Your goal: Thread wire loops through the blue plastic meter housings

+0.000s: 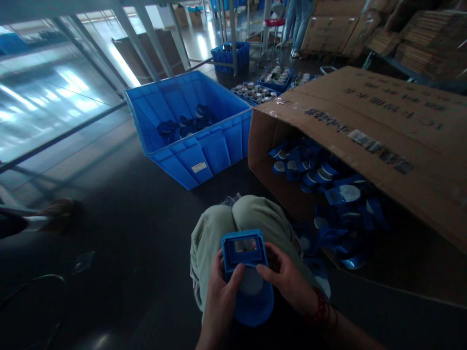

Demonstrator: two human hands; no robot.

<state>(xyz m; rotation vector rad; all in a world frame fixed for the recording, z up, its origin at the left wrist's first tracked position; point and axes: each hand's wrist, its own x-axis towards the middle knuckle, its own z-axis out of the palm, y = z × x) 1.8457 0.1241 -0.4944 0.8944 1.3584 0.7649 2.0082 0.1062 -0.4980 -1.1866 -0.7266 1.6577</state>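
Note:
A blue plastic meter cover [251,305] with a rectangular window at its top and a pale round disc lower down lies between my hands, above my knees. My left hand [223,287] grips its left edge, the thumb resting near the disc. On the opposite edge my right hand [286,274] is closed around it, thumb pressed on the face. The fingers beneath the cover are hidden. To the right, a tipped cardboard box [365,116] has many similar blue covers [345,194] spilling inside its opening.
A large blue crate [222,146] with several dark blue pieces stands ahead on the floor. Beyond it are trays of round metallic parts [257,92] and another blue crate [230,57]. A metal table frame [98,58] rises at left; someone's shoe [58,214] is near it.

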